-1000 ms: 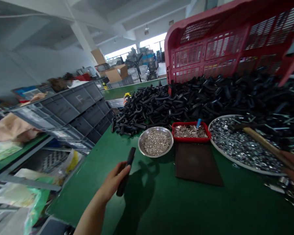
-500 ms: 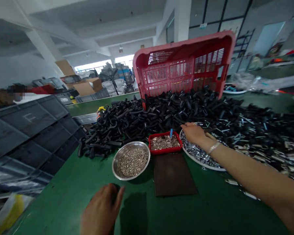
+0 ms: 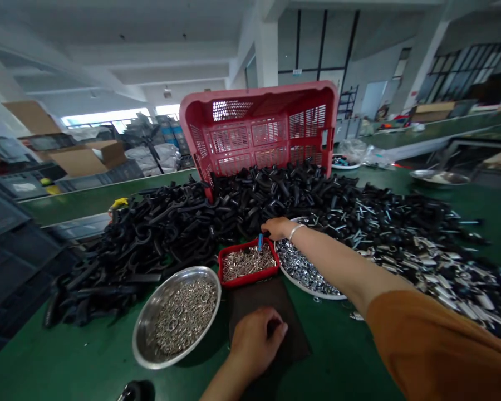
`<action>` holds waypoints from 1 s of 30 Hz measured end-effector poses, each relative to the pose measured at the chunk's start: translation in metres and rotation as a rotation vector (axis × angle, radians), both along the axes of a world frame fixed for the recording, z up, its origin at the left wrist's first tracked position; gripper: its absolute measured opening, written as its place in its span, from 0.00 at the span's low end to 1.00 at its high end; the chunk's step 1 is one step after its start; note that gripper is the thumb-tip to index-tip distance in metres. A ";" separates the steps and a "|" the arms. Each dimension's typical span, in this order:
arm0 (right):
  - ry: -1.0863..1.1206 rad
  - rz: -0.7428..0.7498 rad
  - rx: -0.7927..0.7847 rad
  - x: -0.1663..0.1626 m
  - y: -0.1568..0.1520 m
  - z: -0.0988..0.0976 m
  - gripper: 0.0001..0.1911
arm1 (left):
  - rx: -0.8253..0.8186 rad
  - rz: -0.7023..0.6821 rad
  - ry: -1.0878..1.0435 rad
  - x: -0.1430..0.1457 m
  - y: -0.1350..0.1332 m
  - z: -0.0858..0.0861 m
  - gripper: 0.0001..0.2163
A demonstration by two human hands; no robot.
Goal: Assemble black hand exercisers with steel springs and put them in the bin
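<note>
My right hand (image 3: 278, 228) reaches over the white plate of metal nuts (image 3: 300, 270) to the near edge of a pile of black curved plastic parts (image 3: 167, 214). Its fingers are bent together there, and what lies under the fingertips is hidden. Loosely curled, my left hand (image 3: 256, 340) hovers over a dark brown mat (image 3: 292, 317), a gap between thumb and forefinger and nothing visible in it. Between the hands is a red tray of small screws (image 3: 248, 264) with a blue-handled tool (image 3: 260, 242) standing in it. A steel bowl of small metal pieces (image 3: 183, 320) sits to the left.
A red plastic crate (image 3: 259, 131) lies on its side behind the pile. Loose bolts (image 3: 363, 214) and metal clips (image 3: 446, 284) spread over the right. A black part with a shiny end (image 3: 136, 391) lies at the front left of the green table (image 3: 338, 356).
My left hand has moved right, from beside the bowl to over the mat. My right hand has shifted from the plate to the pile's edge behind the red tray. The view has turned right.
</note>
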State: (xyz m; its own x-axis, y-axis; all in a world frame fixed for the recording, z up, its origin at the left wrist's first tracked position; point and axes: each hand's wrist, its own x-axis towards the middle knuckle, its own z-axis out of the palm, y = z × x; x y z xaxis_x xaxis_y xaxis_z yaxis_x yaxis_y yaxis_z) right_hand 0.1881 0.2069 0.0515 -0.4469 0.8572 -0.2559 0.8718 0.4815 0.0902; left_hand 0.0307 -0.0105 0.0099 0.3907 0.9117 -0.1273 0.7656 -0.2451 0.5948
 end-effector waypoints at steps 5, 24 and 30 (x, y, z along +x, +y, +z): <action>0.049 -0.014 0.111 -0.008 -0.003 0.009 0.17 | -0.077 0.039 -0.132 0.000 0.006 -0.010 0.10; 0.154 -0.640 0.479 0.203 -0.212 0.011 0.08 | -0.990 0.501 -1.342 0.031 0.017 -0.002 0.12; 0.116 -0.819 0.291 0.263 -0.190 -0.003 0.08 | -0.643 0.272 -0.949 0.047 0.021 -0.004 0.15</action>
